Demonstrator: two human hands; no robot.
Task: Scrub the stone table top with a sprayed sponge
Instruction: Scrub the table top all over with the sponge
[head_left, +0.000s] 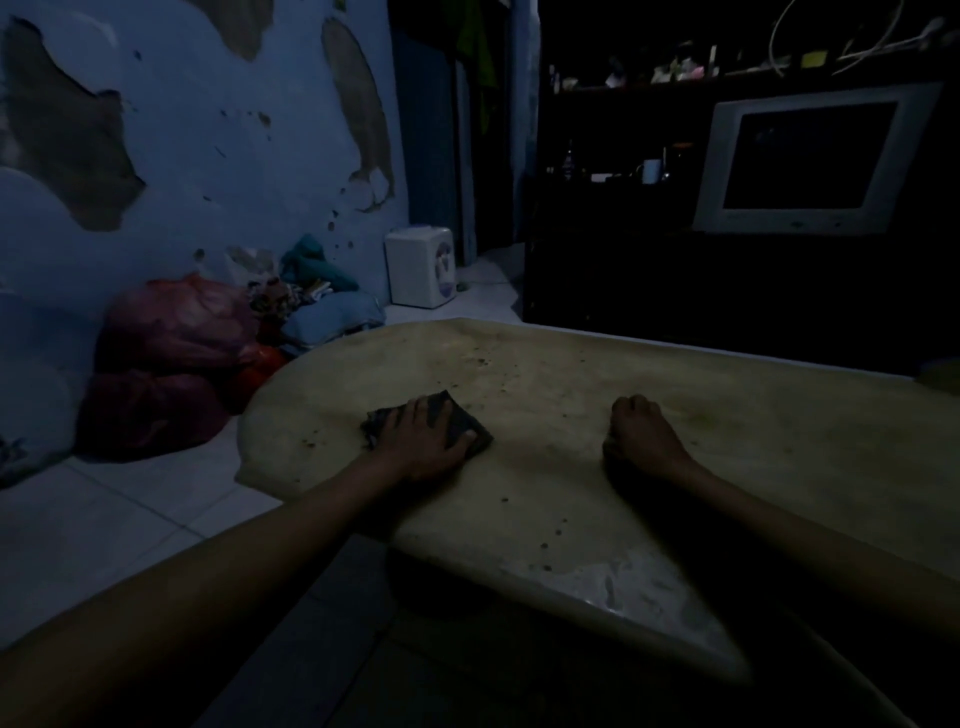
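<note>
This is a dim room in a lived-in home. A blue wall (208, 130) with peeling paint stands at the left, with red plastic bags (171, 364) and heaped clothes (322, 301) at its foot on a pale tiled floor (104, 519). A white-framed television (810, 161) sits in a dark cabinet (623, 260) at the far right, beside a white mug (651, 171).

Bare table top (675, 415) — right fist (641, 434) midway

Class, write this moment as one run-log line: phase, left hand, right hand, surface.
phase: scrubbing | left hand: flat on dark sponge | right hand: fist resting on top, holding nothing visible | stone table top: dark specks
</note>
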